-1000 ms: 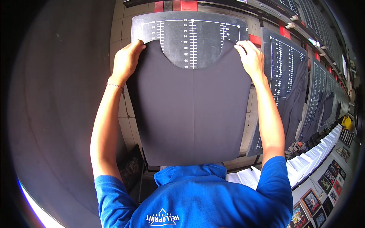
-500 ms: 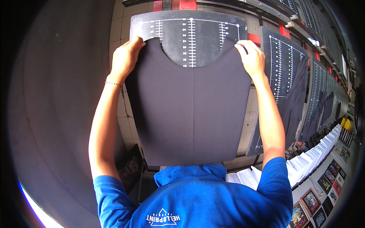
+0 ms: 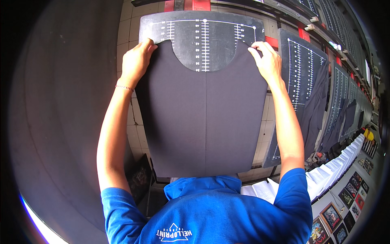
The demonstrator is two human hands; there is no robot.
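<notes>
A dark grey fabric piece with a scooped neckline, like a shirt panel (image 3: 205, 118), lies spread over a black board (image 3: 187, 49) with white ruler marks. A straight crease runs down its middle. My left hand (image 3: 137, 61) pinches the panel's upper left shoulder corner between thumb and fingers. At the upper right shoulder corner, my right hand (image 3: 266, 61) pinches the cloth the same way. The board's top shows beyond the neckline; its lower part is hidden under the fabric.
To the right stands another marked board (image 3: 298, 77) with dark cloth (image 3: 319, 105) draped on it, and more boards follow in a row. White folded sheets (image 3: 325, 175) run along the lower right, near framed pictures (image 3: 331, 215). A large dark surface (image 3: 69, 114) fills the left.
Both hands have shifted slightly inward, and the right shoulder corner has moved a little to the left with my fingers. The neckline opening looks slightly narrower; both hands keep their pinch.
</notes>
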